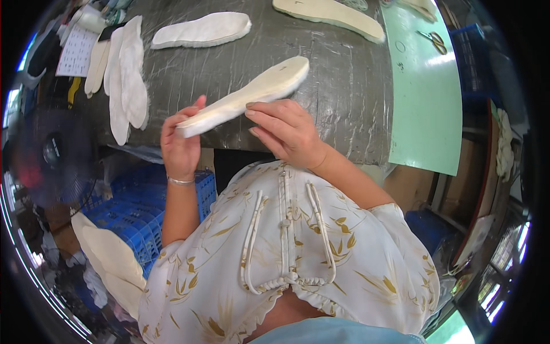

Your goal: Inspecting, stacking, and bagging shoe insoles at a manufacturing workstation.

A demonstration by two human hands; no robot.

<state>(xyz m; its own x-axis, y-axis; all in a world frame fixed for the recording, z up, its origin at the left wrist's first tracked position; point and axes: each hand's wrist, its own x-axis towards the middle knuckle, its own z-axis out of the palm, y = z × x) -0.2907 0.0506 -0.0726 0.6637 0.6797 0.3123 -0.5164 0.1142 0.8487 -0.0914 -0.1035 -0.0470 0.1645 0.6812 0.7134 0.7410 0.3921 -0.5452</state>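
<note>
My left hand (182,142) is closed on the narrower near end of a fleece insole (252,92), cream on top with white fluff along its edge. The insole is held tilted above the table, its wide end pointing up and to the right. My right hand (289,131) has its fingers stretched toward the insole, fingertips at its near edge and thumb apart from them. Farther off lie a white fleece insole (200,30), fluffy side up, and a cream-topped insole (329,17).
Several insoles (133,69) overlap at the table's left. A green board (424,114) with scissors (436,42) covers the right side of the dark table (349,109). Blue crates (129,212) and a fan (51,150) stand at left, beside cream sheets (109,252).
</note>
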